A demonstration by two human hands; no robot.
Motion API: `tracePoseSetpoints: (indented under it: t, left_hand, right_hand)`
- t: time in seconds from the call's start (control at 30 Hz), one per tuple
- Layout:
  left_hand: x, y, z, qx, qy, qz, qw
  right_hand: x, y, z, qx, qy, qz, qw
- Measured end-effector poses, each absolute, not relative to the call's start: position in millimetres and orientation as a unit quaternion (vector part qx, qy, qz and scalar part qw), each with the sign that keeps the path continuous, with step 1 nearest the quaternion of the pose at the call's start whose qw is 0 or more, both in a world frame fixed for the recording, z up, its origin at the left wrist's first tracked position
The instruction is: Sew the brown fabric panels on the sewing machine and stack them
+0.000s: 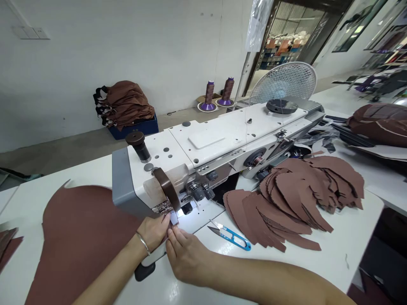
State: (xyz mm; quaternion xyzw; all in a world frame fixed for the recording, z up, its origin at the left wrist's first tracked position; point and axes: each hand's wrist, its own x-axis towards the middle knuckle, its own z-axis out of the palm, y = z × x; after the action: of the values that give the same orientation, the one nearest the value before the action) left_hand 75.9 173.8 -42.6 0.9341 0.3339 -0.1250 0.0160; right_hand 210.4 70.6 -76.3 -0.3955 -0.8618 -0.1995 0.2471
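Both hands meet at the needle end of a white sewing machine [206,137]. My left hand [154,232], with a bangle at the wrist, is closed on the edge of a large brown leather-like sheet [85,228] beside the presser foot [163,207]. The sheet spreads leftward over the table. My right hand [189,256] touches the left fingertips, its fingers bent and pressed together on the same edge; the fingertips are partly hidden. Blue-handled thread snips [230,237] lie just right of my right hand. A lit patch shows under the machine head.
Cut brown pieces [286,199] lie heaped on the table at right. Behind the machine stand thread cones [209,96] and a fan [286,82]. A blue crate [136,127] of brown pieces is by the wall. A black pad [144,271] juts out below my left wrist.
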Motion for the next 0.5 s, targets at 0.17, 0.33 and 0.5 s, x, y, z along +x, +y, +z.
tracePoseSetpoints:
  t: [0.17,0.33,0.5]
  left_hand:
    - [79,176,-32,0.915,0.368,-0.157,0.054]
    - [76,183,-29,0.893,0.393,-0.192,0.107]
    - [68,188,-32,0.884,0.413,-0.166,0.144]
  right_hand:
    - [209,77,-81,-0.392,-0.865,-0.195,0.243]
    - [209,85,-82,-0.402,-0.859,-0.18,0.259]
    - [207,90,-87,-0.403,-0.855,-0.183,0.269]
